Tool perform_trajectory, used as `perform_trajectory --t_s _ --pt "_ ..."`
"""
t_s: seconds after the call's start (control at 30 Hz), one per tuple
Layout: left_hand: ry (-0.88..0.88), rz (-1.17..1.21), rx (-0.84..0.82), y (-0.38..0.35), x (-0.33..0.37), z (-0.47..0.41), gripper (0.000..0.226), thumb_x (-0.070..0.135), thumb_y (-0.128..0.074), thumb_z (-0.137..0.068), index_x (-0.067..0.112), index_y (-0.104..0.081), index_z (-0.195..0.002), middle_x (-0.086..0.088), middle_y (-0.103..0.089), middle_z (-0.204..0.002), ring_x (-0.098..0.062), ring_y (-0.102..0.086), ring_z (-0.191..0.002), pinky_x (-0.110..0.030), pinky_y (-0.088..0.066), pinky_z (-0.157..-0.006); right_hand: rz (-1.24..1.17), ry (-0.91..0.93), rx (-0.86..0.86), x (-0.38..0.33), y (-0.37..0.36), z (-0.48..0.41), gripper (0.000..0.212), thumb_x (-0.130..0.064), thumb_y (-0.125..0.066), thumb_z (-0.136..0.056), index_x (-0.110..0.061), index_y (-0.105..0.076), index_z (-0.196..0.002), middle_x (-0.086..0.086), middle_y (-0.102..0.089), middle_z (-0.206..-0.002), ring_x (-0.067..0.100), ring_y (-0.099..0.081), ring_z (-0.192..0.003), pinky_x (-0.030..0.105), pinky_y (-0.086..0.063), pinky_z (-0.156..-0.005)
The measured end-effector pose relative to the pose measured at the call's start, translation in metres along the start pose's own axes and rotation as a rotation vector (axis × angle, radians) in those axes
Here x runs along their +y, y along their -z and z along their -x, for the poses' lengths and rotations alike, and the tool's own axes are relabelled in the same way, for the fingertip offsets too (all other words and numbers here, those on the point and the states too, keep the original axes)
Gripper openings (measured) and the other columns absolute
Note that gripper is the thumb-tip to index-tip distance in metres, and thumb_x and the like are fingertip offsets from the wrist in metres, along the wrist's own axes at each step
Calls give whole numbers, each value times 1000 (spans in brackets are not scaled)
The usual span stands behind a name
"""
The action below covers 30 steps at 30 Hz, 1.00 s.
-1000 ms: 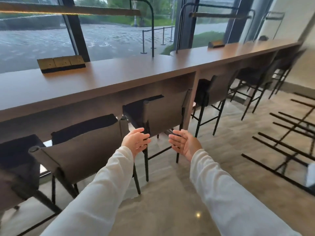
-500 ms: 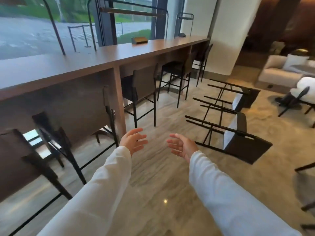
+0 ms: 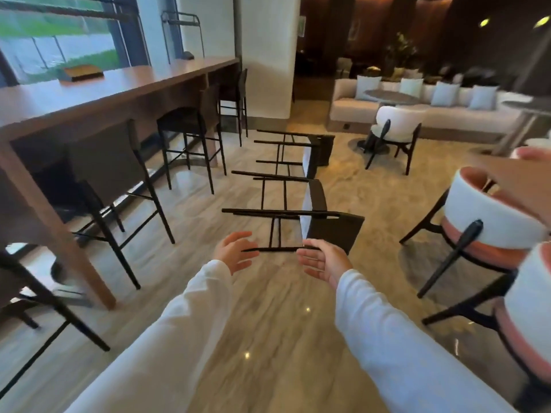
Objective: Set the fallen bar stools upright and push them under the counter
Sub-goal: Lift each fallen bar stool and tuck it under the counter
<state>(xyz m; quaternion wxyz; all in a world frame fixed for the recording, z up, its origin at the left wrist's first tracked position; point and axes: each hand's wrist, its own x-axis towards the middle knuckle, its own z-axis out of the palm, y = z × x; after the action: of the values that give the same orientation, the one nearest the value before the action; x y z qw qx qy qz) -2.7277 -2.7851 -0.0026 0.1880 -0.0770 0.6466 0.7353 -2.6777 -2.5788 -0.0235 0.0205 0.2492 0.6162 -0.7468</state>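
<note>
Left hand (image 3: 235, 251), right hand (image 3: 323, 259) open; nearer stool (image 3: 331, 231) seemingly untouched, leg-end hidden.

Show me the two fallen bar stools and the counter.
Nearer fallen stool (image 3: 334, 231), head view, on its dark panel.
Farther fallen stool (image 3: 324, 149), head view, on its dark panel.
Counter (image 3: 125, 84), head view, on its bare wooden top.

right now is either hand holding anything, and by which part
Nothing is held. The left hand and right hand are both open with relaxed fingers, held out toward the nearer fallen stool without gripping any part of it.
</note>
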Motion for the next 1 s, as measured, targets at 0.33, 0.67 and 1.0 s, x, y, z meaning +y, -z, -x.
perform_trajectory --t_s 0.33,0.67,1.0 --pt "55 -105 -164 -132 44 -166 26 1 -44 -93 12 -59 -111 -12 -63 -99 -23 -61 -78 -30 -47 -74 -94 8 226 -57 92 -131 21 -31 -56 -90 -18 -68 -102 5 -75 -92 18 -72 -82 30 -56 -66" --pt "112 -188 -254 -250 42 -307 24 2 -51 -89 18 -66 -99 -11 -68 -102 -22 -65 -85 -30 -49 -73 -152 -28 333 -93 204 -250 26 -33 -54 -91 -18 -66 -108 4 -73 -101 20 -69 -92 33 -56 -76" --pt "124 -226 -239 -384 45 -427 26 -1 -47 -91 14 -60 -107 -10 -65 -96 -17 -62 -77 -27 -46 -71 -179 -130 315 -145 315 -383 22 -30 -53 -93 -15 -65 -105 7 -71 -100 22 -67 -92 36 -52 -84"
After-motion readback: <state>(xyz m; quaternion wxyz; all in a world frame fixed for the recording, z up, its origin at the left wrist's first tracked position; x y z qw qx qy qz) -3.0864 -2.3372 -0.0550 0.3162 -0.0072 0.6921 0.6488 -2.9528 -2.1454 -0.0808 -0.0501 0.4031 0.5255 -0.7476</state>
